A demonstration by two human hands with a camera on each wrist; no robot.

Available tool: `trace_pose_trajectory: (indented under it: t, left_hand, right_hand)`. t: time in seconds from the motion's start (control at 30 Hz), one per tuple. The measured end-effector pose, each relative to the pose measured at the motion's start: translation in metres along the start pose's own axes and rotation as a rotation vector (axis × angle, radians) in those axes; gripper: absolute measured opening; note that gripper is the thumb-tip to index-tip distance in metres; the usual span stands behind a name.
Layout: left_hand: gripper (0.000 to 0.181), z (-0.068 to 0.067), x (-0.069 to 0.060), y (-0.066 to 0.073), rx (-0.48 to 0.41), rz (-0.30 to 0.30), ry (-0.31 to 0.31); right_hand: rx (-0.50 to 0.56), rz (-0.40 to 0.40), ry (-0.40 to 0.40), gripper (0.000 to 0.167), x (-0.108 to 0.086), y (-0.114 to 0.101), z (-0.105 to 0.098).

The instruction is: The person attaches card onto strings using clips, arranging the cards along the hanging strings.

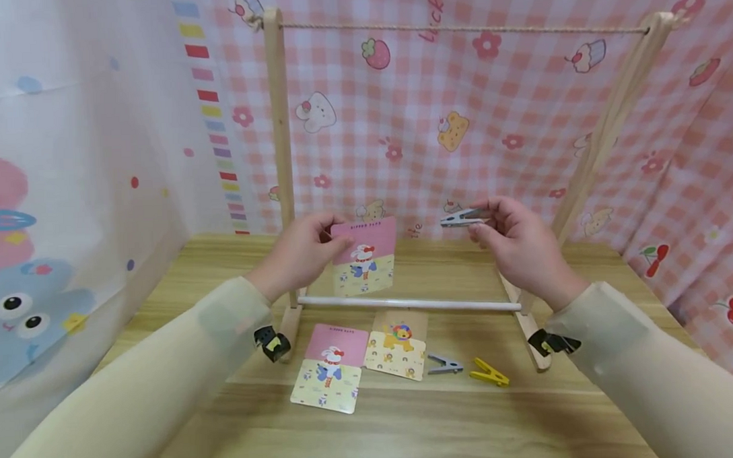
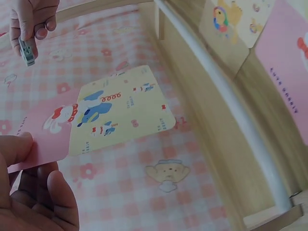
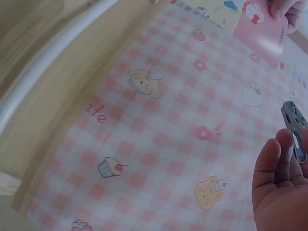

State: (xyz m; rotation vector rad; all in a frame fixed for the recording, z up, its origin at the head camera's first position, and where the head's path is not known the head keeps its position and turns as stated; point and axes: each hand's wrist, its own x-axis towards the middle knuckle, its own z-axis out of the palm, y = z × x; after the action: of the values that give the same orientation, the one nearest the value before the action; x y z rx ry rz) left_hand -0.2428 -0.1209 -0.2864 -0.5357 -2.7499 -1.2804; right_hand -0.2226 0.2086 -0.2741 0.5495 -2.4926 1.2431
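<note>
In the head view my left hand [image 1: 311, 250] pinches a pink and yellow rabbit card [image 1: 365, 259] by its upper left edge, thumb in front. The card hangs upright above the white bar. My right hand [image 1: 518, 240] holds a grey clothespin [image 1: 461, 217] between thumb and fingers, its tip pointing left toward the card. In the left wrist view the pinched card [image 2: 115, 110] lies across the middle, and the right hand [image 2: 34, 19] appears at the upper left. The right wrist view shows the clothespin [image 3: 294, 126] at the right edge, partly hidden by the fingers.
A wooden frame with a left post [image 1: 281, 124], a rope [image 1: 456, 28] across its top and a white bar [image 1: 405, 303] low down stands on the table. Before it lie another rabbit card [image 1: 332, 372], a lion card [image 1: 398, 352], a grey clothespin [image 1: 445, 364] and a yellow clothespin [image 1: 489, 373].
</note>
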Motion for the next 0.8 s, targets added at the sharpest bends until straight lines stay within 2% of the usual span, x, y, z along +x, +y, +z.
trace_pose_trajectory:
  t: [0.4,0.57,0.8]
  left_hand:
    - [0.018,-0.019,0.008,0.025,0.034,0.022,0.053]
    - [0.018,-0.027,0.014,0.037,0.011,0.034,0.068]
    - [0.021,-0.038,0.020,0.051,0.032,0.050,0.091]
  right_hand:
    - [0.075,-0.052,0.076,0.022,0.015,-0.020,0.000]
    - [0.118,-0.077,0.120,0.025,0.025,-0.030,-0.002]
    - [0.158,-0.080,0.154,0.025,0.038,-0.048,-0.007]
